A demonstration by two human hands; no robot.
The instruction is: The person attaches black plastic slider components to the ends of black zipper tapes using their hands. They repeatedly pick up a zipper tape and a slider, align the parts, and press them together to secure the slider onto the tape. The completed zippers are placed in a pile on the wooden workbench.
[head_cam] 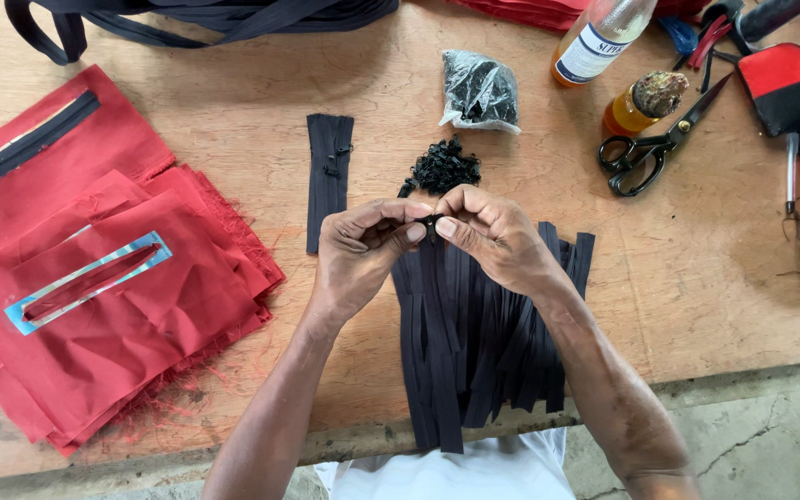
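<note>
My left hand [358, 250] and my right hand [493, 231] meet over a pile of black zipper strips [483, 343] that hangs over the table's near edge. Both pinch the top end of one black zipper strip [439, 352], with a small black slider [431, 222] between the fingertips. Just beyond my fingers lies a heap of loose black sliders [443, 168]. A single finished black zipper [329, 181] lies flat to the left of my left hand.
Red fabric pieces [94, 278] are stacked at the left, with a metal rectangular template [87, 281] on top. A plastic bag of sliders [480, 91], two bottles [602, 37], black scissors [650, 146] and red-black items [789, 88] stand at the back right. Black strapping [196, 17] lies at the far edge.
</note>
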